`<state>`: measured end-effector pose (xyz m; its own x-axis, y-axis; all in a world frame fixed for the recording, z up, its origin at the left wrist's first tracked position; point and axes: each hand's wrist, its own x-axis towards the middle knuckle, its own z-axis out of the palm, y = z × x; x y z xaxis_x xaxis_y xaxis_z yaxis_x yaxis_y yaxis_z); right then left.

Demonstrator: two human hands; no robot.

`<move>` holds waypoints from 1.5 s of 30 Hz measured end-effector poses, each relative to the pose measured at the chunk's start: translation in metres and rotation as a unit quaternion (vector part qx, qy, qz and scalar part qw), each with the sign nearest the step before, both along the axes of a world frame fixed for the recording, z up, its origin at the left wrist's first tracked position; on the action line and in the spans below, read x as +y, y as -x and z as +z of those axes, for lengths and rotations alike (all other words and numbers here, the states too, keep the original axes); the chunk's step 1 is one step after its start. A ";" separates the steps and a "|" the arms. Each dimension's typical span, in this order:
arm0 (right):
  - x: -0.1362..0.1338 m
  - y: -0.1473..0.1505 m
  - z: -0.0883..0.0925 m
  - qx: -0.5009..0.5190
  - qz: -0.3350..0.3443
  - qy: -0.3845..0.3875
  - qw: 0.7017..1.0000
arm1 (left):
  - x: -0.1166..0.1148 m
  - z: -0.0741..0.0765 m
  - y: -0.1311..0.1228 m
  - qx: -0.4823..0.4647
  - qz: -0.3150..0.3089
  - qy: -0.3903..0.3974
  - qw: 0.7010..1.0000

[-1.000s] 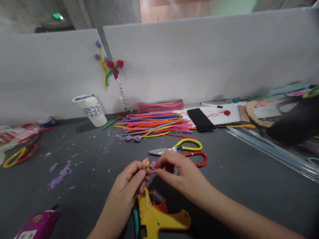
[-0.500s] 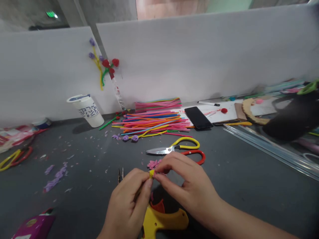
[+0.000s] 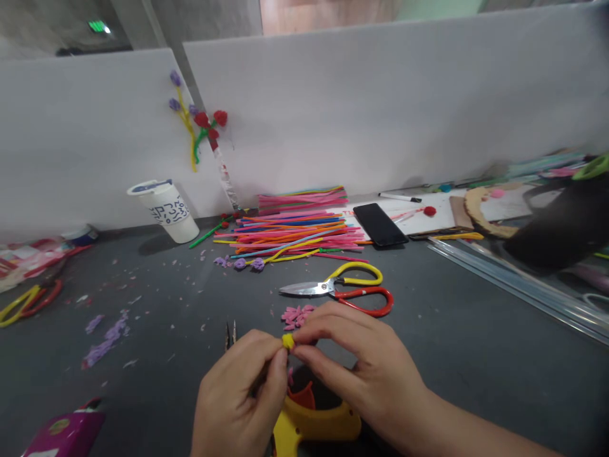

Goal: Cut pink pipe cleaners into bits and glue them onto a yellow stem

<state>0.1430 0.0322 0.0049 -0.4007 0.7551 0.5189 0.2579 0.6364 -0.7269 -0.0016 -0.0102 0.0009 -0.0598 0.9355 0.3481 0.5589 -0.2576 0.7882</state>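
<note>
My left hand (image 3: 242, 387) is closed, with thumb and forefinger pinching a small knotted bit of yellow pipe cleaner (image 3: 288, 341). From the other side my right hand (image 3: 349, 355) brings thumb and fingertips together against it; whatever lies between those tips is hidden. Just behind the fingers is a small pile of cut pink pipe cleaner pieces (image 3: 295, 315). Beyond that lie scissors (image 3: 328, 287) with one yellow and one red handle. Under my hands sits a yellow glue gun (image 3: 316, 422), partly covered. Pointed plier tips (image 3: 231, 333) show beside my left hand.
Colourful pipe cleaners (image 3: 295, 231) lie in a bundle at the back, near a phone (image 3: 379, 225). A white cup (image 3: 164, 212) stands back left. Purple scraps (image 3: 109, 339) and a purple box (image 3: 66, 435) are at left. Clear sticks (image 3: 518, 285) and a dark pitcher (image 3: 561, 219) are at right.
Both hands have shifted slightly down, and the yellow knot shows more between the fingertips. More of the pink pile is uncovered.
</note>
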 end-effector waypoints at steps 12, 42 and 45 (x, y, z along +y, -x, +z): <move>-0.002 -0.001 -0.005 -0.014 -0.004 -0.049 0.999 | -0.001 0.002 -0.005 -0.108 0.031 0.081 0.990; -0.001 -0.007 -0.001 -0.064 0.015 -0.094 0.993 | 0.005 0.002 0.003 -0.288 -0.021 0.217 0.933; -0.001 -0.008 0.002 -0.048 0.021 -0.054 0.997 | 0.003 0.005 0.001 -0.256 0.004 0.185 0.949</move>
